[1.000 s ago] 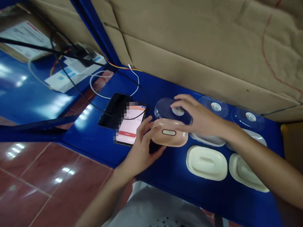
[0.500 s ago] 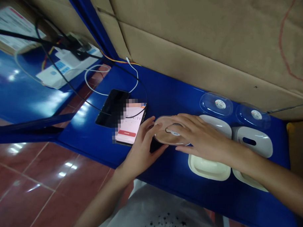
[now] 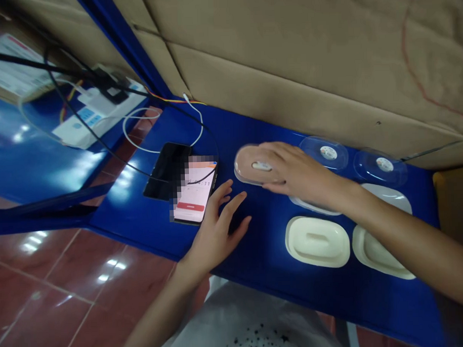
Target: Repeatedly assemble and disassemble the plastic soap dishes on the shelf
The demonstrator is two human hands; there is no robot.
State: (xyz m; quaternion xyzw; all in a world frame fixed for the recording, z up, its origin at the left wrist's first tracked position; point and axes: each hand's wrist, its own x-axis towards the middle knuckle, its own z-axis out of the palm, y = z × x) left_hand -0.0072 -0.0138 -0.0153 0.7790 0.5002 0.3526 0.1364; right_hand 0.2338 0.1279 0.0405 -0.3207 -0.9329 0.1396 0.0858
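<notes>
With the fingers [image 3: 273, 153] of the right hand [image 3: 303, 176], grasping a peach-coloured oblong piece [image 3: 245, 164] by its right end, under a clear cover [image 3: 236, 174] with a white sticker. Held roughly flat at the back part of the blue counter [image 3: 257, 266], near the cardboard [image 3: 250, 66]. Cannot tell from this view about contact with the surface below. Spread and released on the left hand [image 3: 214, 235], with nothing in the grasp, just beside the right edge of a lit phone [image 3: 198, 187]. Placed well to the left of two other clear covers [image 3: 324, 152] with round stickers, both close to the cardboard. Also left of two white pieces [image 3: 395, 195], partly hidden behind the right arm [image 3: 385, 219], and of two cream oblong pieces [image 3: 317, 241] nearer the front edge. Lying beside the lit phone, on its left, a dark phone [image 3: 166, 170], with a white cable [image 3: 202, 121] near its far end. Farther left, on another blue surface [image 3: 10, 130], a white power strip [image 3: 87, 125].
</notes>
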